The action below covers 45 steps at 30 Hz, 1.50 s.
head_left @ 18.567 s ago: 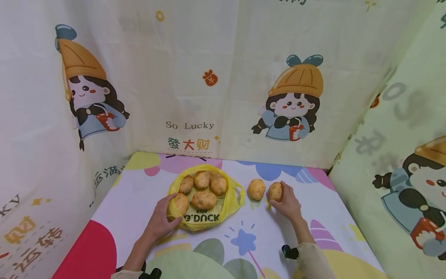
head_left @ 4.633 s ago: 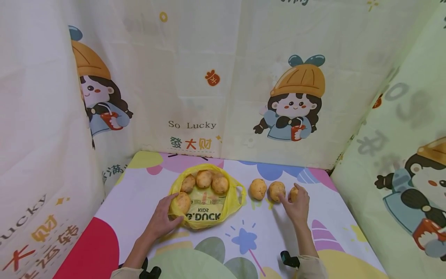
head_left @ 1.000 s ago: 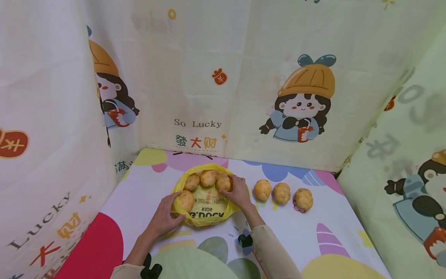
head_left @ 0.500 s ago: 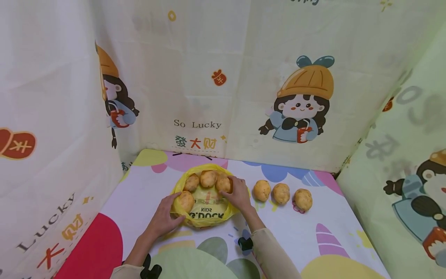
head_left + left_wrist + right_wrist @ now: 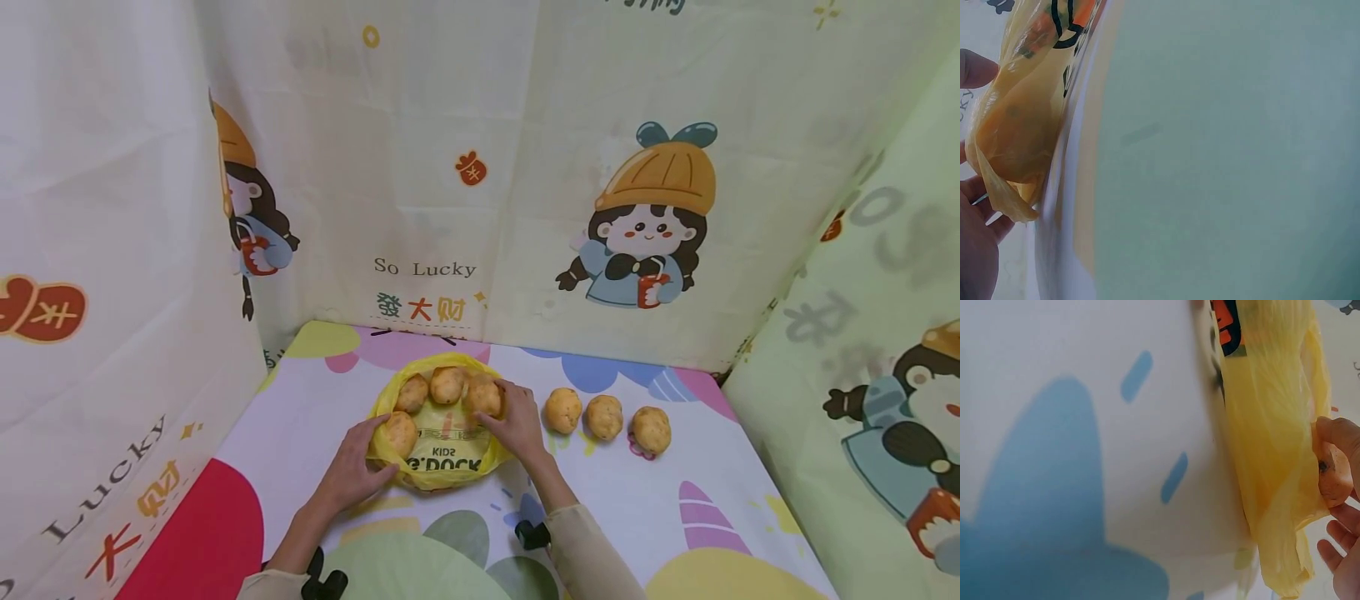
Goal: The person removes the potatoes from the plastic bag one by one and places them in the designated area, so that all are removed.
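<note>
A yellow plastic bag (image 5: 447, 481) lies with its mouth spread wide, and several potatoes sit inside along its left and far sides. My left hand (image 5: 354, 464) holds the bag's left rim beside one potato (image 5: 400, 434). In the left wrist view, the thumb (image 5: 977, 69) and fingers are on either side of the yellow film. At the right rim, my right hand (image 5: 521, 423) grips another potato (image 5: 483, 395) between thumb and fingers. The right wrist view shows this potato (image 5: 1335, 476) at the bag's edge, partly covered by the hand.
To the right of the bag, three potatoes stand in a row on the patterned tablecloth: a left one (image 5: 562, 411), a middle one (image 5: 604, 417) and a right one (image 5: 651, 431). Printed cloth walls (image 5: 517, 275) close off the back and both sides.
The large potato from the bag's middle now lies rightmost in the outside row. My right hand has moved from that row to the bag and lately lifts its potato slightly. The left hand stays put.
</note>
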Motion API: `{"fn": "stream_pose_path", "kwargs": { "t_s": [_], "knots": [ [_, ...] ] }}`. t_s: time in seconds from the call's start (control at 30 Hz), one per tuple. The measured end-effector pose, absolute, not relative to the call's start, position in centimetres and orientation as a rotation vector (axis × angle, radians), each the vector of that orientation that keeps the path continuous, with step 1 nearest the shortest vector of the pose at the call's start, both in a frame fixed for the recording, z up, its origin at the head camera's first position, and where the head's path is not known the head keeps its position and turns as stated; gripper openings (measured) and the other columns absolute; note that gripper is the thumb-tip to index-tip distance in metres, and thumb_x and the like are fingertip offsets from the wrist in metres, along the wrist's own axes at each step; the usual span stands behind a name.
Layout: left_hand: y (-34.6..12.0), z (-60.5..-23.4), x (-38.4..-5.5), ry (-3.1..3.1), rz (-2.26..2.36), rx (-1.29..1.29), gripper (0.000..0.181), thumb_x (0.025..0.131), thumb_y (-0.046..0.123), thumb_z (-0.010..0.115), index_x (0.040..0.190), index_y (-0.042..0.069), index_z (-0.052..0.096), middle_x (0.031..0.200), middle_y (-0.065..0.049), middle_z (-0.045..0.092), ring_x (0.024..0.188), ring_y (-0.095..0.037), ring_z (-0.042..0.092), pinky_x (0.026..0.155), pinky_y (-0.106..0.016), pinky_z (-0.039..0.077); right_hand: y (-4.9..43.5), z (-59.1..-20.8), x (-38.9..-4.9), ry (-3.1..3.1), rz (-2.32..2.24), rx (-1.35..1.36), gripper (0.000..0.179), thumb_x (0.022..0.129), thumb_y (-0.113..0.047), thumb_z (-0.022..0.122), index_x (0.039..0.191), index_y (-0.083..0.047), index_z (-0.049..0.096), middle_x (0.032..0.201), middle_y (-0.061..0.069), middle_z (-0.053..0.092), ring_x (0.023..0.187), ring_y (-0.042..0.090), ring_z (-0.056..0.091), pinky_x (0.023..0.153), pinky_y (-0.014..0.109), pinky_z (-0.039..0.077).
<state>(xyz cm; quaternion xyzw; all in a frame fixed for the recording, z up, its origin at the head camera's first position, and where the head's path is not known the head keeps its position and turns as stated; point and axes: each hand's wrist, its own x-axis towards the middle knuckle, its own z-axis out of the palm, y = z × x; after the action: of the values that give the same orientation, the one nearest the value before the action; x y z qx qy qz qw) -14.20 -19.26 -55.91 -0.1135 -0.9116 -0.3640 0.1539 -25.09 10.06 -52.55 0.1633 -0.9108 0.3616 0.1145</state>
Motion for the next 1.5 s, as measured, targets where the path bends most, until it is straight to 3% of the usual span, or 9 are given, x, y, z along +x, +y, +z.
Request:
{"fn": "stream_pose_path", "kwargs": {
  "t_s": [0.27,0.43,0.6,1.2,1.5],
  "knots": [
    [-19.3,-56.0,-14.3,-2.607,-1.041,-0.334,0.079,0.08,0.024,0.082,0.147,0.001,0.047,0.141,-0.024,0.053,0.132,-0.045,0.047,0.107,-0.064,0.039,10.5,-52.6,-24.2,-2.529,1.192,0.516,0.071,0.083,-0.024,0.086,0.142,0.0,0.054,0.136,0.022,0.059,0.128,0.04,0.053,0.109,0.054,0.043],
    [-19.3,-56.2,-14.3,-2.595,-1.036,-0.342,0.079,0.079,0.023,0.083,0.146,0.0,0.048,0.14,-0.024,0.053,0.131,-0.046,0.048,0.106,-0.064,0.04,10.7,-52.4,-23.6,-2.496,1.285,0.513,0.072,0.084,-0.022,0.085,0.144,-0.001,0.051,0.134,0.019,0.058,0.115,0.03,0.058,0.095,0.045,0.053],
    [-19.3,-56.2,-14.1,-2.595,-1.03,-0.339,0.078,0.079,0.022,0.083,0.145,-0.001,0.048,0.139,-0.025,0.054,0.129,-0.046,0.048,0.105,-0.064,0.04,11.1,-52.4,-22.9,-2.448,1.313,0.538,0.072,0.084,-0.021,0.086,0.143,0.0,0.051,0.129,0.018,0.059,0.106,0.025,0.059,0.086,0.041,0.055],
    [-19.2,-56.1,-14.0,-2.588,-1.029,-0.349,0.078,0.079,0.021,0.082,0.146,-0.001,0.047,0.139,-0.024,0.054,0.129,-0.045,0.049,0.105,-0.063,0.041,12.7,-51.8,-20.0,-2.381,1.37,0.496,0.074,0.082,-0.022,0.088,0.144,-0.005,0.053,0.136,0.014,0.059,0.116,0.028,0.059,0.089,0.049,0.056],
    [-19.2,-56.0,-14.1,-2.575,-1.017,-0.354,0.078,0.079,0.021,0.083,0.145,0.0,0.047,0.138,-0.023,0.054,0.128,-0.045,0.049,0.103,-0.064,0.041,13.7,-51.7,-18.4,-2.342,1.348,0.489,0.073,0.081,-0.022,0.088,0.143,-0.006,0.054,0.137,0.011,0.06,0.12,0.025,0.06,0.091,0.041,0.056]
  ]
}}
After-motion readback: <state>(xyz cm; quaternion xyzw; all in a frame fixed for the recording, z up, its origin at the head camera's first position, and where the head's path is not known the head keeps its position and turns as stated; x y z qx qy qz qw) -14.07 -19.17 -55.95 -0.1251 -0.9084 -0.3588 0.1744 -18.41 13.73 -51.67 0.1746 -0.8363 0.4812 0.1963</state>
